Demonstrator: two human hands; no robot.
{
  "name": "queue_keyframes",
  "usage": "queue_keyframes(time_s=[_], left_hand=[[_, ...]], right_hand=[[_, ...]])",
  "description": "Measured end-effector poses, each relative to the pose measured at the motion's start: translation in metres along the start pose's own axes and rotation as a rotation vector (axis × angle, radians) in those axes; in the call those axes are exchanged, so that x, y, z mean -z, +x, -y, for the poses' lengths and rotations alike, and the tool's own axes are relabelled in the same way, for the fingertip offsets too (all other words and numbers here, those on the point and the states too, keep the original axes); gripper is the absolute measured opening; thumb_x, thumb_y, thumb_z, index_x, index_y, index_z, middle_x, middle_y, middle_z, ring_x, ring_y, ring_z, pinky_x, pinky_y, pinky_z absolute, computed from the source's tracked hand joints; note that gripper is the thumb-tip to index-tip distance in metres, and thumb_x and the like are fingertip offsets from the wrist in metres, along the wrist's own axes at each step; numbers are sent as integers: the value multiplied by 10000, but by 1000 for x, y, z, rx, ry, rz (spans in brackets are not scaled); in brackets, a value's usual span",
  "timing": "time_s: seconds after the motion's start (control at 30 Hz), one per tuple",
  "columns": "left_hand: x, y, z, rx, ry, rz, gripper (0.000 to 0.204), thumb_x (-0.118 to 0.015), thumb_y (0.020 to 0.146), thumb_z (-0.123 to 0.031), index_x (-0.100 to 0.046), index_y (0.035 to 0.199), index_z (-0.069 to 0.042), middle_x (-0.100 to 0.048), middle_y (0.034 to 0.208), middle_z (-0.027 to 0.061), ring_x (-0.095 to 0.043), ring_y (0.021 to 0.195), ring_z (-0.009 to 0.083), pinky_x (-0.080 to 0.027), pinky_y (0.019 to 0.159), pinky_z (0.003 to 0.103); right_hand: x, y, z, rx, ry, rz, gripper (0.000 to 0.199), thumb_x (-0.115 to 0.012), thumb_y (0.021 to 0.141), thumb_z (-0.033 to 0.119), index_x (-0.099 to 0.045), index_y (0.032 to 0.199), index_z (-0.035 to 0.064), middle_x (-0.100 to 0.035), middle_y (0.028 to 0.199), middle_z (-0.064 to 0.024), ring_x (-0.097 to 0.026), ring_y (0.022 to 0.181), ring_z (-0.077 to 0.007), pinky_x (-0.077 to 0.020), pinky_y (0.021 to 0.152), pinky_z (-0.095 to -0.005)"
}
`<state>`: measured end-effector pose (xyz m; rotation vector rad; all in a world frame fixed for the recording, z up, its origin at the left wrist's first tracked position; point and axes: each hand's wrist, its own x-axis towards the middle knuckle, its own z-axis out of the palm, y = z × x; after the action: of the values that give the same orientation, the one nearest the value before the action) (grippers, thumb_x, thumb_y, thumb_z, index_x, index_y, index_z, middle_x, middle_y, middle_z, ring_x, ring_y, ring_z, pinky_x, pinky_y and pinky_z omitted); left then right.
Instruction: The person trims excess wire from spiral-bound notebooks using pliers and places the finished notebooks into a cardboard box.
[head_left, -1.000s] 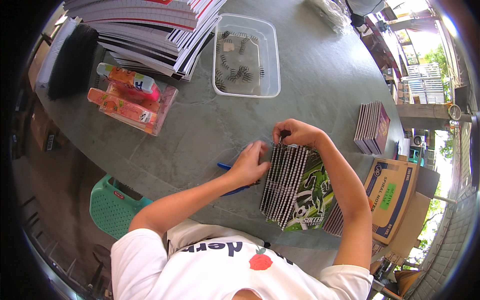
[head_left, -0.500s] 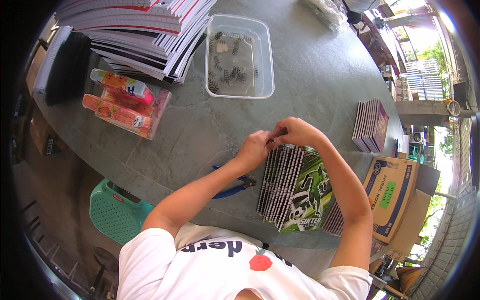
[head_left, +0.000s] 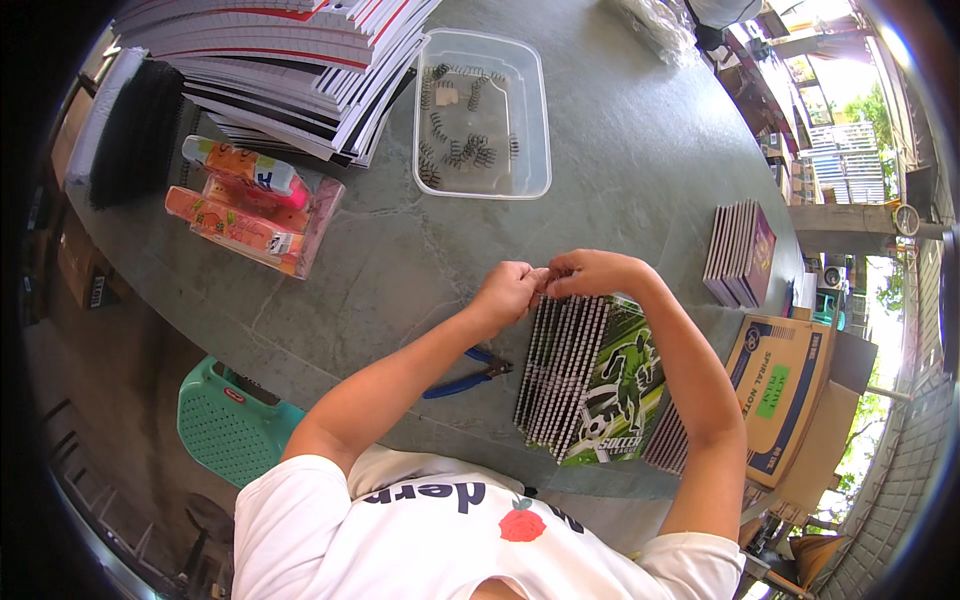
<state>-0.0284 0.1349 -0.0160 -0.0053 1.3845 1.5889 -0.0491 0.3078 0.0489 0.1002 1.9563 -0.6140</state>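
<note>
A fanned stack of spiral notebooks (head_left: 590,385) with green covers lies on the grey table (head_left: 620,160) in front of me. My left hand (head_left: 508,293) and my right hand (head_left: 590,273) meet at the far end of the stack, fingers pinched together on the wire binding of the top notebook. What sits between the fingertips is too small to make out. Blue-handled pliers (head_left: 465,377) lie on the table under my left forearm.
A clear plastic tub (head_left: 533,130) with several short wire spirals stands beyond my hands. A tall pile of unbound notebooks (head_left: 290,50) lies far left, with orange packets (head_left: 245,210) beside it. Bound notebooks (head_left: 738,252) stand at right, a cardboard box (head_left: 790,395) beyond the edge.
My left hand has moved up from the near side of the stack to its far end and now meets my right hand there. The pliers have come into view.
</note>
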Motion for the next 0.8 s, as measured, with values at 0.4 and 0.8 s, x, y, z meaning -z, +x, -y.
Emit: queue_keyframes(time_s=[0.4, 0.8], left_hand=[[14, -8, 11, -239, 27, -25, 179, -637, 743, -21, -532, 887, -8, -549, 727, 15, -542, 636, 84, -480, 507, 239], [-21, -15, 6, -446, 230, -336, 115, -585, 777, -42, -564, 887, -17, -588, 748, 36, -559, 661, 73, -474, 539, 234]], right_hand=[[-3, 5, 18, 42, -278, -89, 220, -655, 754, 174, -656, 952, 77, -665, 842, -119, -629, 808, -236, -469, 728, -344], [8, 10, 8, -34, -34, -21, 199, -544, 808, 148, -656, 899, 10, -648, 744, -82, -595, 644, -160, -473, 594, -299]])
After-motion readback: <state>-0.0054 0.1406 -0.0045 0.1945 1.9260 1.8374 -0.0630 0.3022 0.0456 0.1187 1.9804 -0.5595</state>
